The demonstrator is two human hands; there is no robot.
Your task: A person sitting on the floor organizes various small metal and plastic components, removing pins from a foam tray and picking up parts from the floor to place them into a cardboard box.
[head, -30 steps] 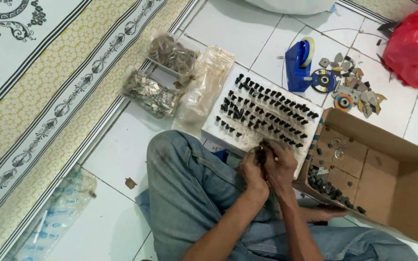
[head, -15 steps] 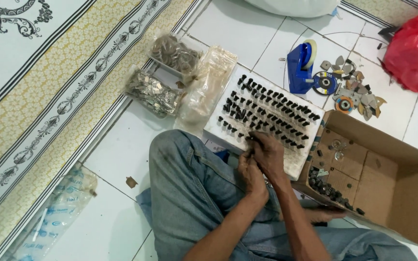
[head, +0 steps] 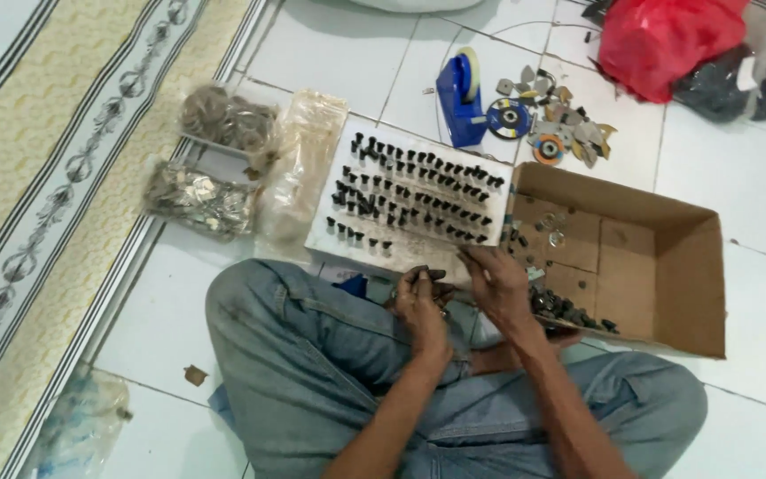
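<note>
**Tiled floor beside a patterned mat**

White floor tiles (head: 738, 204) with dark grout fill the view. A cream and yellow mat (head: 64, 160) with a scrolled border runs from nine toward eleven o'clock. Light is even, with soft shadows.

tiled floor (head: 161, 328) | white tray (head: 325, 232) | cardboard box (head: 667, 266) | red bag (head: 667, 35)

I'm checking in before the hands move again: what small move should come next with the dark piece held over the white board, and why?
Probably stand the small dark piece in the short front row of the white board. The left hand pinches it at the board's near edge, the right hand beside it. The back rows of dark upright pieces look full; the front row holds only a few.
</note>
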